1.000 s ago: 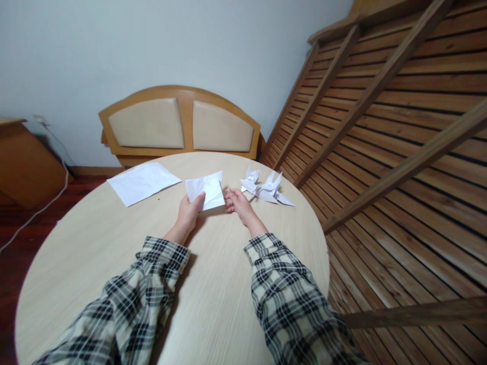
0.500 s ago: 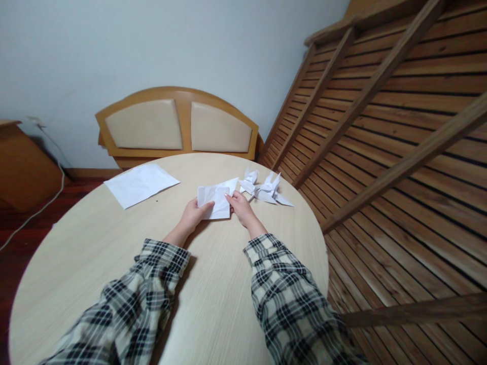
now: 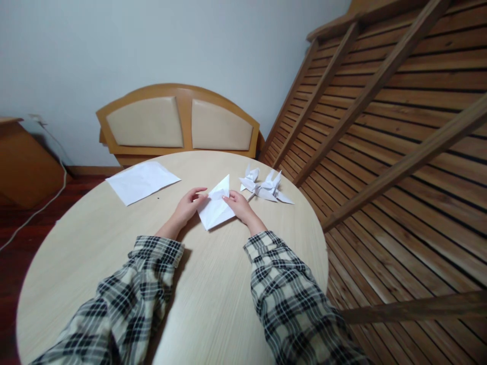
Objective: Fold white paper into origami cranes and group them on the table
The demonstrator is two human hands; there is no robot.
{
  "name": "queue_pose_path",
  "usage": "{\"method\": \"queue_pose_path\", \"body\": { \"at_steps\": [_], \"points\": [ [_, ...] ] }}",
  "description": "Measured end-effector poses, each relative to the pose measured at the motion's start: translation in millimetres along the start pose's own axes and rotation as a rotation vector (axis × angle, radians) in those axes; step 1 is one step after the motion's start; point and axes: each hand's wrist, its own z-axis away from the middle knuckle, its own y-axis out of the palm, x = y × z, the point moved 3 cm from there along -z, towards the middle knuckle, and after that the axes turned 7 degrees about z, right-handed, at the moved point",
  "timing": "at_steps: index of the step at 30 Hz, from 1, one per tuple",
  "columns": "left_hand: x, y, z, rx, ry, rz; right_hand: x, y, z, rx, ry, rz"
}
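Observation:
A white sheet of paper (image 3: 215,210) lies folded into a diamond-like shape on the round pale wooden table (image 3: 114,243). My left hand (image 3: 186,208) pinches its left corner with curled fingers. My right hand (image 3: 238,204) presses on its right side, fingers closed on the paper's upper fold. Both arms wear plaid sleeves.
Two or three finished white paper cranes (image 3: 264,187) sit on the table just right of my hands. A flat white paper sheet (image 3: 142,181) lies at the far left. A padded wooden headboard (image 3: 178,124) leans behind the table; a slatted wooden frame (image 3: 380,126) stands to the right.
The paper went from a creased square held in my left hand to a folded pointed shape on the table. Both hands came together on it.

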Motion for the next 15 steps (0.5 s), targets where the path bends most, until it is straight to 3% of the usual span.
{"method": "queue_pose_path", "body": {
  "at_steps": [3, 15],
  "points": [
    [0, 2.8, 2, 0.028, -0.014, -0.032, 4, 1, 3, 0.017, -0.012, 0.045],
    [3, -8.6, -2, -0.168, 0.168, -0.248, -6, -1, -4, -0.041, -0.033, 0.064]
  ]
}}
